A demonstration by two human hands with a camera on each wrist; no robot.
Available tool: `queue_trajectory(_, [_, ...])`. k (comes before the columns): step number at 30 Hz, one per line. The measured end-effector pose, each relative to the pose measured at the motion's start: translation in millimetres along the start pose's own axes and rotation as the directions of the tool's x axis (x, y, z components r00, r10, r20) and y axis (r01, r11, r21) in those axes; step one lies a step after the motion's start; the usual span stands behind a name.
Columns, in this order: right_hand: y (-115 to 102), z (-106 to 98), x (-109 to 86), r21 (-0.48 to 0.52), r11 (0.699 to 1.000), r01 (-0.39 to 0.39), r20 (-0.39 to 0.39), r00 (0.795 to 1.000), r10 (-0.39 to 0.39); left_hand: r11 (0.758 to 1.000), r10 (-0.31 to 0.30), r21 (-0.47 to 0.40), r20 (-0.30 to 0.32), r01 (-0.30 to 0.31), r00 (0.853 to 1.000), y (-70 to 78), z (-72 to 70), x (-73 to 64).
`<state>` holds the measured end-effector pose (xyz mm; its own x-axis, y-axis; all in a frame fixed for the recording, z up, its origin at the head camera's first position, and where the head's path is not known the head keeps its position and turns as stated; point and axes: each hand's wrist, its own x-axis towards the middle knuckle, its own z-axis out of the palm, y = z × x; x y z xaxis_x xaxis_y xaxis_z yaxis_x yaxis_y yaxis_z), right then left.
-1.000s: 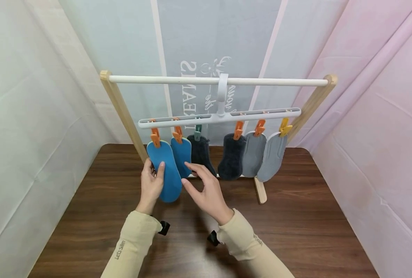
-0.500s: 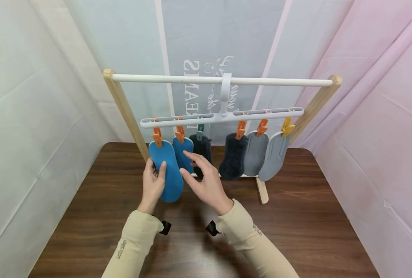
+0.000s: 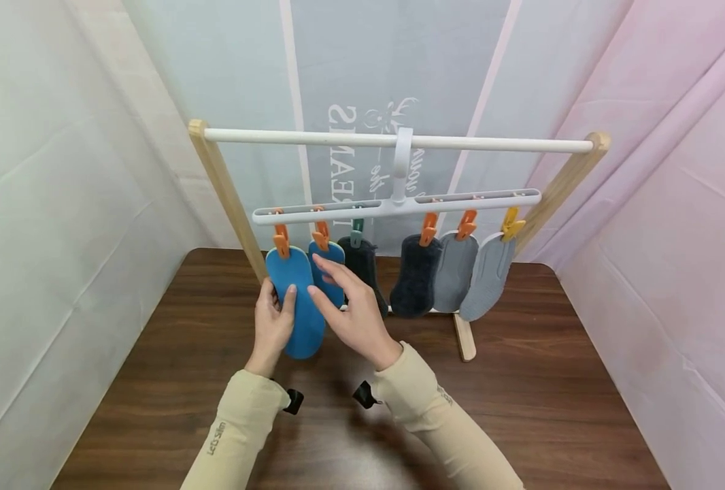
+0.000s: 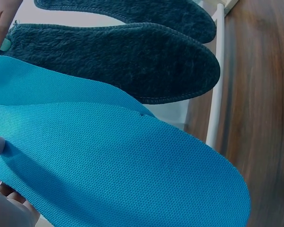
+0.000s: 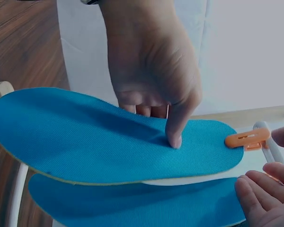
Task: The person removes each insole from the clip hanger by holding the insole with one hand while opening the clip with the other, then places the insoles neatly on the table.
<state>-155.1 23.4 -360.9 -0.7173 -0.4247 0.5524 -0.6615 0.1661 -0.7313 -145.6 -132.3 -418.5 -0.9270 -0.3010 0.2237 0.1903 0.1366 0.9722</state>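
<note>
In the head view a blue insole (image 3: 301, 314) hangs at the left end of a grey hanger (image 3: 368, 209), from an orange clip (image 3: 281, 239). My left hand (image 3: 272, 328) grips this insole by its outer edge, thumb on the front face and fingers behind. The right hand (image 3: 361, 314) holds nothing; its fingers are spread, in front of a second blue insole (image 3: 336, 254) also hung from an orange clip. In the right wrist view the right fingers (image 5: 274, 189) are near the clip (image 5: 248, 138) of the gripped insole.
Farther right hang two dark fuzzy insoles (image 3: 416, 275) and two grey insoles (image 3: 487, 279), on green, orange and yellow clips. The hanger hooks over a white rail (image 3: 491, 143) between wooden posts (image 3: 228, 190). The rack stands on a brown table (image 3: 521, 395) with curtains around.
My right hand has risen and moved left, toward the clip of the gripped insole. The left hand keeps its grip. The whole head view has shifted slightly.
</note>
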Motion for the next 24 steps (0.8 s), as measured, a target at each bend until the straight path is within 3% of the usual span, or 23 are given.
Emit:
queue_trajectory(8, [-5.4, 5.6, 10.9, -0.029, 0.996, 0.079, 0.038, 0.996, -0.078, 1.0, 0.026, 0.0, 0.008, -0.026, 1.0, -2.8, -0.9, 0.1])
queue_trajectory(15, [-6.4, 8.4, 18.2, -0.054, 0.996, 0.072, 0.042, 0.997, -0.07, 0.999, 0.04, 0.0, 0.013, -0.04, 0.999, -2.9, -1.2, -1.2])
queue_trajectory(24, [-9.5, 15.4, 29.8, -0.058, 0.997, 0.05, 0.125, 0.991, -0.043, 0.999, 0.052, 0.008, 0.011, -0.052, 0.999, -2.0, -0.6, -2.9])
